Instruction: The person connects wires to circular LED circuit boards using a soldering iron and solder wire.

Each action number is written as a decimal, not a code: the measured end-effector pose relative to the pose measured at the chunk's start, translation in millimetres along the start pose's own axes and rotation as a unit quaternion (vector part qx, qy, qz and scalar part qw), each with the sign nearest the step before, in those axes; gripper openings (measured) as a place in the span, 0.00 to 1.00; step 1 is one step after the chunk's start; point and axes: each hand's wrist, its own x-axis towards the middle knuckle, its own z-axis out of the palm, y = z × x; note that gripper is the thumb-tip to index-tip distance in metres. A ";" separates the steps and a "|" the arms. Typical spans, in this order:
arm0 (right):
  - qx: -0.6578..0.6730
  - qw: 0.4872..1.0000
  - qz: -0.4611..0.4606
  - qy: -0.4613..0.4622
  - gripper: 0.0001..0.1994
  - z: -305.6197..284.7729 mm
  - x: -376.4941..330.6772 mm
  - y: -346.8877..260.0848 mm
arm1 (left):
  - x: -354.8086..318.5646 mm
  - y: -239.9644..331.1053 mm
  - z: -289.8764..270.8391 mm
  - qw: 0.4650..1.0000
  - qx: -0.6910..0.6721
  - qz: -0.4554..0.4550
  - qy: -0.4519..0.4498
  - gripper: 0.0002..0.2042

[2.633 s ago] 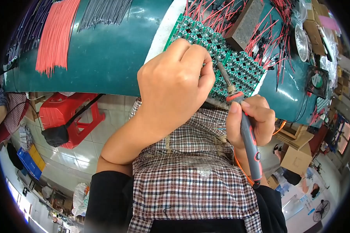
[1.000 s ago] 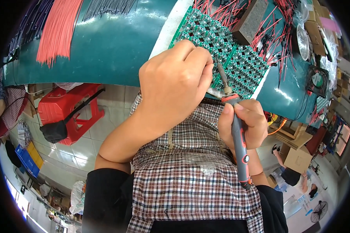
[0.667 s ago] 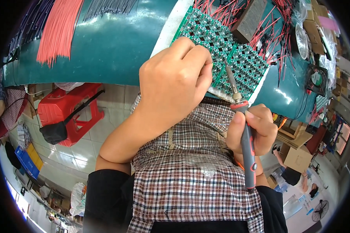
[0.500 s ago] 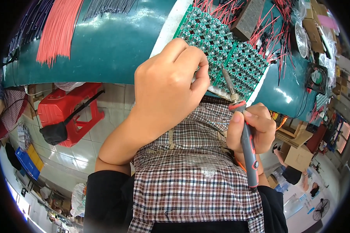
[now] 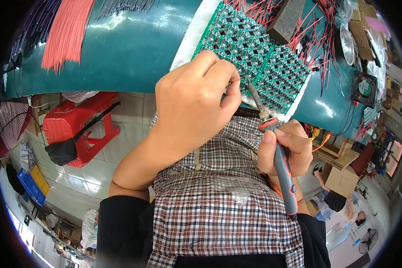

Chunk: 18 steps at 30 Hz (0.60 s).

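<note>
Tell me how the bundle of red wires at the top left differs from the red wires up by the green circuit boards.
The red wire bundle lies combed straight and parallel on the teal table, away from both hands; the loose red wires cross in a tangle. The bundle looks lighter, more salmon; the loose ones look deeper red. The bundle touches no board; the loose ones spread over the green circuit boards. Both are thin insulated leads on the same table.

Circuit panel (image 5: 254, 49) green; table (image 5: 129, 49) teal; wire bundle (image 5: 64, 31) red; stool (image 5: 82, 123) red; apron (image 5: 219, 196) brown-white checked; soldering iron (image 5: 283, 172) grey, red collar.
</note>
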 end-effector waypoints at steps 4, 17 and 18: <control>-0.003 1.000 0.000 0.009 0.15 4.9 -1.8 2.8 | 0.3 0.9 2.3 1.000 0.007 -0.005 -0.004 0.06; -0.055 0.998 -0.023 0.000 0.17 10.4 -7.1 -0.2 | 2.0 -0.1 8.5 1.000 0.006 0.007 -0.004 0.05; -0.056 0.998 -0.024 0.001 0.17 11.1 -6.7 -0.3 | 2.2 -0.2 8.9 1.000 0.005 0.008 -0.004 0.05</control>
